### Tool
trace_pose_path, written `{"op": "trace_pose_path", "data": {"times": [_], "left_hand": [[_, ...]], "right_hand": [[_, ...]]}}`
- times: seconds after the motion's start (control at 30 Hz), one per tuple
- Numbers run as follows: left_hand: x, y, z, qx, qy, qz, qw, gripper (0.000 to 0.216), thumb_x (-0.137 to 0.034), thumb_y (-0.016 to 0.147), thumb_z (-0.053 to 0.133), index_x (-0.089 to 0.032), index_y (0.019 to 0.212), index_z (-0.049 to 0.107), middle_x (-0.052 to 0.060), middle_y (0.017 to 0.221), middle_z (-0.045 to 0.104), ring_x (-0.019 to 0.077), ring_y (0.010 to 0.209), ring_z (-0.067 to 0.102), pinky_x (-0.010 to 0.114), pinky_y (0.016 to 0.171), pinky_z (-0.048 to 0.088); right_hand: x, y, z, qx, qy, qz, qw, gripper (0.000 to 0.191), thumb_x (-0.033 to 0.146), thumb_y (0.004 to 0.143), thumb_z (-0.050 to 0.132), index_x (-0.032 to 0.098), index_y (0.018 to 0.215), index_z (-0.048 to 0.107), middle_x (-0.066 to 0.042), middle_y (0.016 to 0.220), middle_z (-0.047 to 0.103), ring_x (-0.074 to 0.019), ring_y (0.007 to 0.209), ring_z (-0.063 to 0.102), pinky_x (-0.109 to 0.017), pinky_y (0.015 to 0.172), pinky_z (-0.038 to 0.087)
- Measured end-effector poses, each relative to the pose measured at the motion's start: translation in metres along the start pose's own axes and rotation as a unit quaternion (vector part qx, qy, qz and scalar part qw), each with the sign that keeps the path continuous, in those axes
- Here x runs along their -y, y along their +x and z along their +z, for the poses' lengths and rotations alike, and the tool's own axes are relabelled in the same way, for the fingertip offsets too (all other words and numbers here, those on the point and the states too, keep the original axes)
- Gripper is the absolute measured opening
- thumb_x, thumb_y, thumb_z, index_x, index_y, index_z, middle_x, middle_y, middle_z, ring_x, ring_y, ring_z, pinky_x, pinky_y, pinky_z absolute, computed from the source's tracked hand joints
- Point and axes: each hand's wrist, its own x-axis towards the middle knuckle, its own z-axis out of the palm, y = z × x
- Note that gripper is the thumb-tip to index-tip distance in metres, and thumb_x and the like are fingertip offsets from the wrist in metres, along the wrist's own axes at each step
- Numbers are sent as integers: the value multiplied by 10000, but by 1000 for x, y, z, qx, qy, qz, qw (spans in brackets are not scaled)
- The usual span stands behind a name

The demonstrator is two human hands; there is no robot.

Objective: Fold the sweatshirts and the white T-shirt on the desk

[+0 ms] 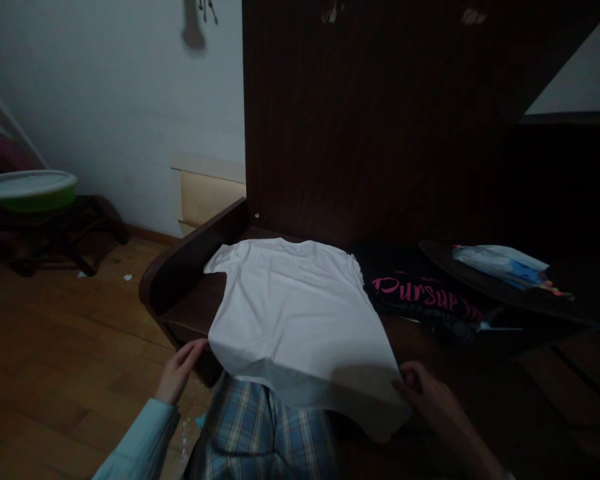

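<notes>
A white T-shirt [300, 307] lies spread over a dark wooden bench [190, 303], its collar toward the backrest and its hem hanging over the front edge toward my knees. At the shirt's left side, near the hem, my left hand [183, 370] pinches the fabric edge. My right hand [423, 390] grips the opposite side near the lower right corner, fingers closed on the cloth. Light creases run down the middle, and a shadow falls across the lower right part.
Right of the shirt lies black fabric with pink lettering [425, 297]. Beyond it, a plastic packet [505, 263] rests on a dark surface. A green basin [35, 193] stands on a low stool [65, 230] at the left. Plaid trousers [265, 433] show below.
</notes>
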Motion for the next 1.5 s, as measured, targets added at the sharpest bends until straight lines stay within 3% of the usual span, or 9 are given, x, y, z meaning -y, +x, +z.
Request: {"op": "trace_pose_path", "data": {"times": [0.1,0.27,0.37,0.57,0.7,1.03,1.23,1.5], "left_hand": [[-5,0,6,23,-34,-14,999,569,-689,333,653,-193,611,666,51,710,674,246,789,590,316,755,471],[-1,2,3,19,-78,-50,995,519,-617,320,715,-180,592,654,6,632,622,165,670,549,235,637,462],[-1,5,0,24,-111,-75,991,514,-574,282,750,-172,584,643,-4,629,609,141,652,538,208,611,453],[-7,7,-5,39,-110,-95,989,535,-572,244,755,-157,560,634,3,594,596,134,608,530,217,566,447],[-8,7,-7,42,-112,-102,988,519,-557,240,763,-153,535,626,-8,547,577,114,563,509,209,548,436],[-3,4,-6,40,-87,-105,990,505,-536,277,761,-162,497,505,-33,496,530,100,498,485,205,499,398],[-14,4,7,94,-65,-146,983,555,-597,316,710,-151,629,601,-9,535,554,109,484,477,215,467,373],[-21,3,14,4,-21,-59,998,581,-697,325,628,-156,532,585,-38,451,460,89,450,373,194,403,272]], "right_hand": [[2,2,-1,-25,26,21,999,209,401,621,509,234,738,552,0,599,607,-174,558,576,-251,512,415],[4,4,-5,-17,27,12,999,218,430,609,509,222,558,550,12,509,570,-158,506,536,-248,490,385],[1,5,-8,-24,88,27,995,272,472,588,528,208,525,540,6,501,562,-154,512,524,-247,496,391],[-6,6,-9,-8,286,89,954,387,556,485,624,184,558,545,-26,526,597,-173,539,554,-274,523,433],[-5,4,-9,-8,341,119,932,418,550,437,678,180,575,541,-19,520,592,-169,516,558,-276,505,437],[6,-5,-18,18,372,152,916,390,452,458,711,175,708,600,-53,688,662,-215,672,616,-291,595,475],[5,2,-7,-20,319,127,939,386,480,392,720,183,573,553,-16,517,597,-181,531,575,-264,495,444],[1,-1,-9,-24,338,139,931,533,520,384,737,173,777,642,-79,668,680,-243,645,633,-314,582,501]]}}
